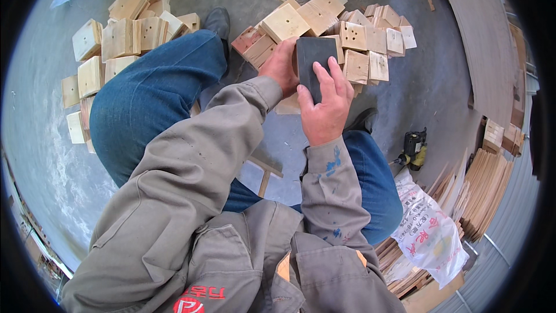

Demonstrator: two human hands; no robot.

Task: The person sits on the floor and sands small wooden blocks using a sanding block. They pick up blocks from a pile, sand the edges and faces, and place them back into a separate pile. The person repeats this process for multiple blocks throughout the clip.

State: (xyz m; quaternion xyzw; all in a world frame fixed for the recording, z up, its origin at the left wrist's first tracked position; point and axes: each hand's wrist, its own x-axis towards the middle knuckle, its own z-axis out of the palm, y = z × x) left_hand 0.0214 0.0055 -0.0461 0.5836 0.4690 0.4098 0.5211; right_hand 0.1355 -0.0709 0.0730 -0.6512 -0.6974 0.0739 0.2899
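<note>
Right hand: our right hand (323, 104) lies over a dark sanding block (314, 64), fingers spread across its face and curled on its lower edge, gripping it.
Left hand: our left hand (280, 66) cups the left side of the same spot; its fingers are hidden behind the block, so we cannot tell exactly what they pinch, though a pale wooden piece (288, 104) shows just under both hands.
Sanding block: we see it as a dark rectangular pad, held upright between our hands, above our knees and in front of the near pile.
Near pile: a heap of square wooden blocks (353, 37) lies on the concrete floor (428, 81) just beyond our hands; several show small drilled holes.
Left pile: a second heap of wooden blocks (121, 35) sits on the floor to our left, beside our left knee.
Legs: we are seated low in blue jeans (150, 98), with a dark shoe (217, 22) pointing between the two piles.
Right side: a yellow and black power tool (413, 148) lies on the floor near our right knee; a white printed sack (428, 235) and stacked thin boards (483, 194) lie beyond it.
</note>
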